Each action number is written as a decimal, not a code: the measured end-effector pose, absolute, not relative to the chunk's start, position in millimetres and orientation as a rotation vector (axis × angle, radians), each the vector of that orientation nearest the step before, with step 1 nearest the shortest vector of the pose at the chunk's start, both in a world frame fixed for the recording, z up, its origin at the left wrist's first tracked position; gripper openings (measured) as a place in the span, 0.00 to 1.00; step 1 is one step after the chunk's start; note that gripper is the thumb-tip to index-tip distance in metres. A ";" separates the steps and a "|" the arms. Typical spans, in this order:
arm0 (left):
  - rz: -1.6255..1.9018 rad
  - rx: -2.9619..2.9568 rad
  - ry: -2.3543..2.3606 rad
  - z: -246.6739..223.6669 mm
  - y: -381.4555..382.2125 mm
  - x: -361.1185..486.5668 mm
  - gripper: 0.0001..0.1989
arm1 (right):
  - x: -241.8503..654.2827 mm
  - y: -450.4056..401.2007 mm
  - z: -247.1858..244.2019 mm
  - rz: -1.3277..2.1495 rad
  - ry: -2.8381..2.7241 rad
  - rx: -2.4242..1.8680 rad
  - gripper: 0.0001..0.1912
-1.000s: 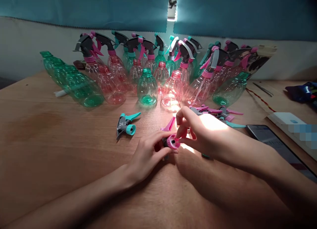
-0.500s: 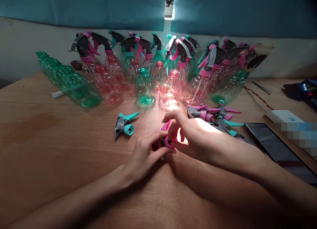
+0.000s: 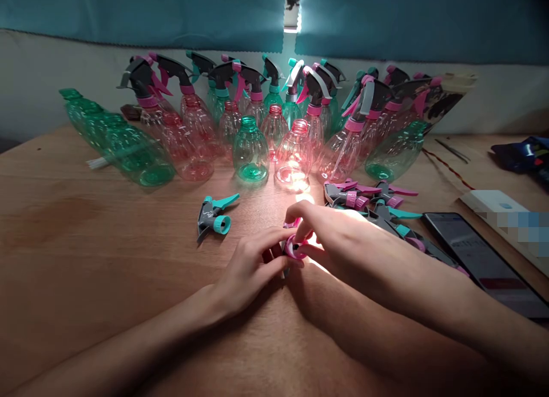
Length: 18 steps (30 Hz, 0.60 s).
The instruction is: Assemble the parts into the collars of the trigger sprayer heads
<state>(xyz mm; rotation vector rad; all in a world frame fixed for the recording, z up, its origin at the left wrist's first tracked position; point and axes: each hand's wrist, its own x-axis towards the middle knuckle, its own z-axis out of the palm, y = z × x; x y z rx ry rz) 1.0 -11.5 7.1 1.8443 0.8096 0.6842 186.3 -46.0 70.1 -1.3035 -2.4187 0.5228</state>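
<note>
My left hand (image 3: 253, 265) is closed around a trigger spray head (image 3: 288, 249) with a pink collar, held low over the table with the collar's mouth turned up toward me. Bent over it from the right is my right hand (image 3: 326, 231), its thumb and fingertips pinched at the collar's opening, where a small dark part shows. The fingers hide most of this spray head. A teal and grey spray head (image 3: 213, 218) lies to the left of my hands. Beyond them stand an uncapped green bottle (image 3: 251, 154) and an uncapped pink bottle (image 3: 294, 157).
Several loose spray heads (image 3: 349, 197) lie in a pile on the right, beside a phone (image 3: 476, 259) and a white box (image 3: 500, 205). Rows of bottles, many with spray heads fitted, line the back. Tilted green bottles (image 3: 132, 151) stand at the left on the wooden table (image 3: 107, 259).
The pink collar has turned so that its opening shows more. My right hand has shifted slightly lower and stays pinched at the collar; my left hand keeps its hold.
</note>
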 end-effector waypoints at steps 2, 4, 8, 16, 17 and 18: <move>0.658 1.900 0.769 5.4 -9.2 -1.0 0.06 | 190.1 -41.7 68.0 0.549 -2.453 -1.282 0.06; 0.607 1.955 0.721 4.5 -6.2 -3.0 0.07 | 194.9 -36.2 67.2 0.604 -2.504 -1.257 0.05; 0.542 2.018 0.678 5.3 -0.7 -5.2 0.06 | 201.5 -30.4 71.2 0.711 -2.559 -1.213 0.08; 0.652 2.058 0.732 9.7 -2.9 -5.8 0.05 | 194.0 -40.5 73.3 0.477 -2.523 -1.287 0.05; 0.680 2.049 0.735 10.7 -3.2 -5.8 0.05 | 193.6 -39.8 72.9 0.466 -2.512 -1.263 0.05; 0.702 2.047 0.733 11.6 -3.4 -5.8 0.05 | 193.5 -38.7 72.7 0.463 -2.503 -1.246 0.05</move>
